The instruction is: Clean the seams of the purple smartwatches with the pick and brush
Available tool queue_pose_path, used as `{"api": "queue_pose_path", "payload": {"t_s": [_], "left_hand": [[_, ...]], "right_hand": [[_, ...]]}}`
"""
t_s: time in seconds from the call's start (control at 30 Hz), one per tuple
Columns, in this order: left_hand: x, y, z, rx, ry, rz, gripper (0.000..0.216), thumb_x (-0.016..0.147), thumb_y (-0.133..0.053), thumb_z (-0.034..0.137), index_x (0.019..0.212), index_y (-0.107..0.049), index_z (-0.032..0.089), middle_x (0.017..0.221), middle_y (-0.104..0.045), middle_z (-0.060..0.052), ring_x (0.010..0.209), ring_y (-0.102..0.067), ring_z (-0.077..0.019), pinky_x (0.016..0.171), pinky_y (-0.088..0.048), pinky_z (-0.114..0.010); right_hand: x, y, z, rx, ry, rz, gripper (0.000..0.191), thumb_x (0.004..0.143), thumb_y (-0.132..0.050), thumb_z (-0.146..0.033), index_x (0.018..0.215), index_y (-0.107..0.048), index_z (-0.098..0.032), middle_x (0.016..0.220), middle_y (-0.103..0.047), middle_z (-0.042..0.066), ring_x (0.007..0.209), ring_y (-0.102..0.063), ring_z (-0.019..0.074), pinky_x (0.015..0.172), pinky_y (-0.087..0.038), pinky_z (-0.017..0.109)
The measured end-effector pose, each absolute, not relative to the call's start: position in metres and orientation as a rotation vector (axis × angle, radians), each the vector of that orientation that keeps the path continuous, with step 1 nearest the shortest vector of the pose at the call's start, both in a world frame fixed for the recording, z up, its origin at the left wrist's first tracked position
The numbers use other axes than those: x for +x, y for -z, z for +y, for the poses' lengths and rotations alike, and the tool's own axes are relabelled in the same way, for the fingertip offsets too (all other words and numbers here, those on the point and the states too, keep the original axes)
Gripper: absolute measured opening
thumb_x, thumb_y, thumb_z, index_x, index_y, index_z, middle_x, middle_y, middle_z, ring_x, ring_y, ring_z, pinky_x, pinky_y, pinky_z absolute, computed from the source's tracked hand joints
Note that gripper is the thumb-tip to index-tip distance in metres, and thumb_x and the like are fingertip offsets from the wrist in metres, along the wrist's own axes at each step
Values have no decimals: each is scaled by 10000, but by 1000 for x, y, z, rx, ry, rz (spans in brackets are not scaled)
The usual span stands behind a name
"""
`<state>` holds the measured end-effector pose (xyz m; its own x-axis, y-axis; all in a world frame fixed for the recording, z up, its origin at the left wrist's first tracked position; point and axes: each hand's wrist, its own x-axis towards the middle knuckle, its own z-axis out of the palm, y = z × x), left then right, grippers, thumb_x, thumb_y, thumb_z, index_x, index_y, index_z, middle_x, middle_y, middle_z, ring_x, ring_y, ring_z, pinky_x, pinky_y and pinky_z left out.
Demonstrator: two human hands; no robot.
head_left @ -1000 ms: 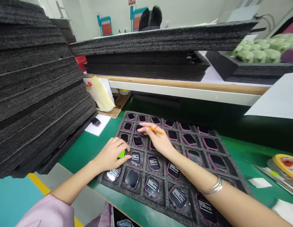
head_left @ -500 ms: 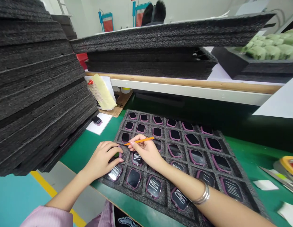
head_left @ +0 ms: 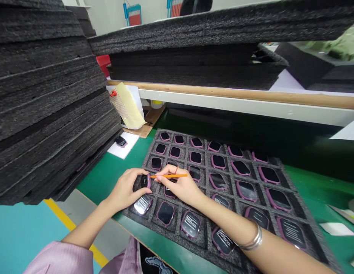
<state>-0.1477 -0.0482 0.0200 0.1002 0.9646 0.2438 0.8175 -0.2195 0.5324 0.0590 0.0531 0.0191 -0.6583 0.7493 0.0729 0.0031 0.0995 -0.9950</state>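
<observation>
My left hand (head_left: 124, 190) is shut on a smartwatch with a pink bumper (head_left: 144, 182), holding it on edge over the near-left corner of a dark grey foam tray (head_left: 311, 228). My right hand (head_left: 178, 186) pinches a thin orange stick (head_left: 169, 176), whose tip reaches the watch's top edge. Rows of similar pink-rimmed watches sit in square tray slots, some with white text on their screens. My hands hide a few slots beneath them.
Tall stacks of black foam sheets (head_left: 45, 95) rise at the left, and another stack (head_left: 194, 68) stands behind the tray. The tray lies on a green bench mat (head_left: 105, 179). A watch sits on a white card (head_left: 122, 146) at the back left.
The orange stick has swung from pointing right to pointing left, its tip now at the watch. My right hand has moved left, and the watch now stands up in my left hand.
</observation>
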Motion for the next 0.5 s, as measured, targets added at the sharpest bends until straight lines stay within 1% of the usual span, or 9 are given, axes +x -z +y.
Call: {"api": "queue_pose_path", "payload": {"t_s": [0.23,0.43,0.5], "left_hand": [[-147,-21,-47,2115,-828,1749,441,869,-730,490,1184,-550,240,1205,-688,-59,1123,-638,-253,984,-495,-423],[-148,-23,-45,2143,-816,1717,427,878,-722,483,1181,-552,234,1183,-682,-62,1102,-635,-247,973,-492,-422],[-147,-27,-46,2165,-827,1701,429,886,-714,479,1192,-551,226,1229,-651,-84,1157,-602,-255,1003,-471,-430]], "right_hand": [[60,-18,54,-718,-1595,-1830,150,835,-668,-364,804,-663,-217,854,-768,51,824,-731,216,782,-549,357],[61,-20,53,-706,-1583,-1847,130,835,-662,-341,801,-662,-216,847,-764,44,819,-718,206,792,-538,359],[61,-23,54,-714,-1589,-1836,128,835,-663,-337,799,-654,-214,832,-760,41,807,-715,202,787,-538,359]]}}
